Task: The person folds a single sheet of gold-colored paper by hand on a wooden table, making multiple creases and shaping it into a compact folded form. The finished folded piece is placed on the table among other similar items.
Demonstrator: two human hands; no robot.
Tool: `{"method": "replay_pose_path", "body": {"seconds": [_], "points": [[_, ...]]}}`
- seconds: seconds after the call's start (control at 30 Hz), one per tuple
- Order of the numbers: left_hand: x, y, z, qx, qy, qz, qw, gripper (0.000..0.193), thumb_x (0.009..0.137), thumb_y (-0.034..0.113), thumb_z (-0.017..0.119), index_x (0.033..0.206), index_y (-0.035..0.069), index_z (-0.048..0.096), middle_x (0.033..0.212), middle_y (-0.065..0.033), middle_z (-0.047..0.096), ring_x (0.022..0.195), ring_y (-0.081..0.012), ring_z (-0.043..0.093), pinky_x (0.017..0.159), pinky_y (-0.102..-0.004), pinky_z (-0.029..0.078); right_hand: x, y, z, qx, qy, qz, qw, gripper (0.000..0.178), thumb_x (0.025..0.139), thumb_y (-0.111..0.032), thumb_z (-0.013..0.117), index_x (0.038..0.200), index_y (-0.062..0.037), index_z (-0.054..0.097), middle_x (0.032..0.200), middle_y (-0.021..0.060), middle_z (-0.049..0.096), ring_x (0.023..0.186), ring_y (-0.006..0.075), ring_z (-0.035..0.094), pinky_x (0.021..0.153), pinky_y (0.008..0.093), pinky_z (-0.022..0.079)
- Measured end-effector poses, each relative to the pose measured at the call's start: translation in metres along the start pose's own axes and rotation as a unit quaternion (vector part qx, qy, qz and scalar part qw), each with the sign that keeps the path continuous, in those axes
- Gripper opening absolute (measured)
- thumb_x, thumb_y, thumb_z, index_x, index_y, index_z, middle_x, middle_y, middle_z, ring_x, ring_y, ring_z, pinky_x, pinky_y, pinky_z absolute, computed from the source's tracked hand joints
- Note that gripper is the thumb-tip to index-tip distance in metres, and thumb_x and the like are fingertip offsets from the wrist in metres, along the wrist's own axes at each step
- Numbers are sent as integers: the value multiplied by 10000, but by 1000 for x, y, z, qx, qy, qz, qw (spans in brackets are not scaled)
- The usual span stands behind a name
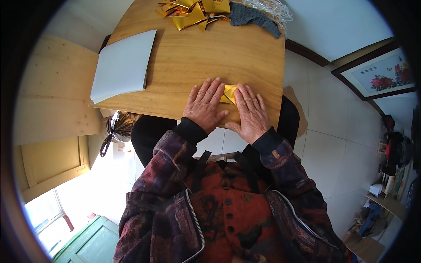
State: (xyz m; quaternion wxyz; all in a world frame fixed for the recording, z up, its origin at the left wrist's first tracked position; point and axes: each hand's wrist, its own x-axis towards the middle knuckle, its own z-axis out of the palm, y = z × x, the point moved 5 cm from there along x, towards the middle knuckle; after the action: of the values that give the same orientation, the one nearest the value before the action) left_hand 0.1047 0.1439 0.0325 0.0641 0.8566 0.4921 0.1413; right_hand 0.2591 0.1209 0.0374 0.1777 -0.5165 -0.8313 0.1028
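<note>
A small piece of folded gold foil paper [228, 94] lies flat on the wooden table [197, 57], close to its near edge. My left hand [205, 103] rests flat with its fingers stretched over the paper's left side. Across the right side lies my right hand [251, 108], its fingers also stretched out and pressing down. Only the middle of the paper shows between the two hands; its ends are hidden under the fingers. Neither hand is wrapped around anything.
Several folded gold foil pieces [188, 15] are heaped at the table's far edge. Beside them lie a dark grey knitted cloth [252, 18] and a tangle of clear plastic strips [277, 9]. White paper sheets [125, 63] lie at the left. A dark plastic bag [119, 125] is below the table's left corner.
</note>
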Motion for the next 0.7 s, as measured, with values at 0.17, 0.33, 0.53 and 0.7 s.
{"method": "replay_pose_path", "body": {"seconds": [0.17, 0.33, 0.53, 0.7], "points": [[1, 1, -1, 8, -9, 11, 1000, 733, 916, 512, 482, 1491, 92, 309, 1566, -98, 272, 1450, -274, 241, 1167, -473, 178, 1, -4, 0, -14, -7, 9, 1000, 1046, 716, -586, 720, 1475, -17, 280, 1569, 122, 228, 1455, 294, 202, 1155, 526, 178], [2, 4, -5, 3, -11, 9, 1000, 722, 896, 506, 516, 1493, 146, 326, 1566, -74, 281, 1447, -274, 243, 1168, -467, 169, 2, -7, 1, -26, -35, 29, 999, 1093, 690, -612, 727, 1485, -20, 266, 1578, 112, 208, 1462, 294, 176, 1158, 536, 152], [3, 7, -5, 18, -42, 14, 999, 697, 859, 493, 569, 1482, 258, 363, 1569, 11, 288, 1456, -269, 216, 1164, -493, 130, 3, -8, 0, -29, -48, 36, 998, 1104, 682, -614, 732, 1486, -21, 262, 1582, 106, 196, 1462, 297, 169, 1155, 542, 148], [3, 6, -5, 15, -57, 7, 998, 702, 860, 487, 573, 1488, 264, 352, 1572, 29, 283, 1459, -272, 207, 1161, -507, 127, 3, -8, -1, -24, -53, 38, 998, 1110, 673, -611, 737, 1487, -24, 262, 1581, 106, 200, 1462, 293, 171, 1152, 540, 154]]}}
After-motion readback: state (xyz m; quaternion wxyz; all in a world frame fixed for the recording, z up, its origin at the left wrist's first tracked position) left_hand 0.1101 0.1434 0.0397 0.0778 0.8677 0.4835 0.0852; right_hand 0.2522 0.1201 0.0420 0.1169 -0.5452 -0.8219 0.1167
